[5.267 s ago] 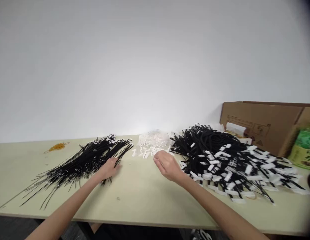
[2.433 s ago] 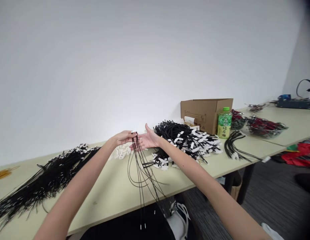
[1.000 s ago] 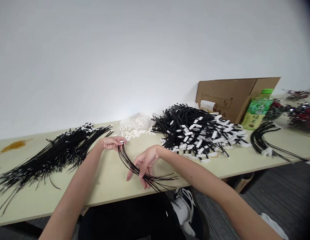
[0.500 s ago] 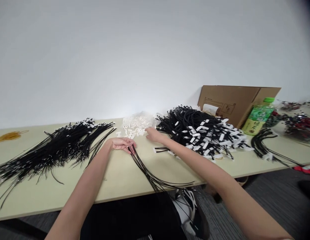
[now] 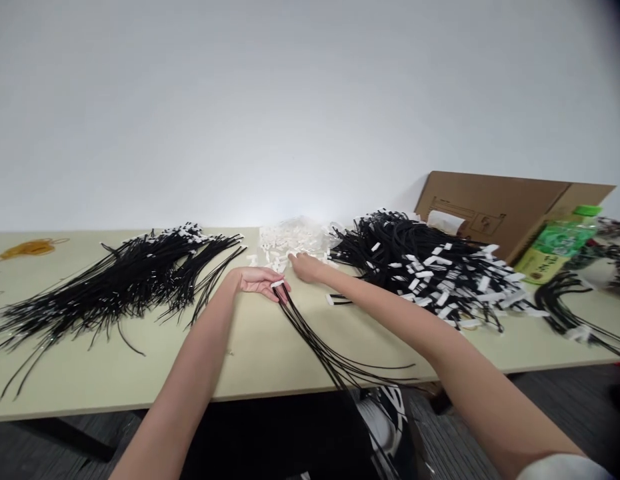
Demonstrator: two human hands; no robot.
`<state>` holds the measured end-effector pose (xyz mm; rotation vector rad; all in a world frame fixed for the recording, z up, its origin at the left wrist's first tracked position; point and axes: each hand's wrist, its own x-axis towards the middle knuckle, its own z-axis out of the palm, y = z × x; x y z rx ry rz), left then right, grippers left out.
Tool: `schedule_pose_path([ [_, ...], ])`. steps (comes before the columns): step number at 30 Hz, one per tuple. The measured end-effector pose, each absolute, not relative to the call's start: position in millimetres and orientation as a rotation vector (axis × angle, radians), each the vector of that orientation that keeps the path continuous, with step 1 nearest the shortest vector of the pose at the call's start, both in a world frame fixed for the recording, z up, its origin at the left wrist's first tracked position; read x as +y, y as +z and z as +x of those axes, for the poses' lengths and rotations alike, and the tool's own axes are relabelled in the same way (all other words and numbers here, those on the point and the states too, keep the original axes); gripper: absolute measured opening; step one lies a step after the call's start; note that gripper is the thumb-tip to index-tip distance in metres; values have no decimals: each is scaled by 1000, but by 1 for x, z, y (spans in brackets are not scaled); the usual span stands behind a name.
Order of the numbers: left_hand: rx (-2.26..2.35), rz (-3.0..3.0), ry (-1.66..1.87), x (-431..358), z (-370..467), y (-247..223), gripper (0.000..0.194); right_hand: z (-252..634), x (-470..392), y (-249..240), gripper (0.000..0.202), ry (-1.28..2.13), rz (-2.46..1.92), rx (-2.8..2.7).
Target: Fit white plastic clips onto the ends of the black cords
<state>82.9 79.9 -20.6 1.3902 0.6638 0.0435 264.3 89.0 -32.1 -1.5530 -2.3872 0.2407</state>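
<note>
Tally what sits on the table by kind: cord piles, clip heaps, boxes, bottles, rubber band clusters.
Cord piles: 3
Clip heaps: 1
Boxes: 1
Bottles: 1
Rubber band clusters: 1
Total: 7

Bare forearms; a white sleeve [image 5: 565, 468] edges the right upper arm.
</note>
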Motion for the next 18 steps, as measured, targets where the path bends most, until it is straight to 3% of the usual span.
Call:
schedule_pose_path([
  [10, 661, 1348, 75, 86, 82, -25, 38, 280, 66, -22, 25, 982, -1263, -1964],
  [18, 692, 1362, 151, 89, 82, -27, 34, 275, 41, -29, 19, 1302, -1132, -1643],
])
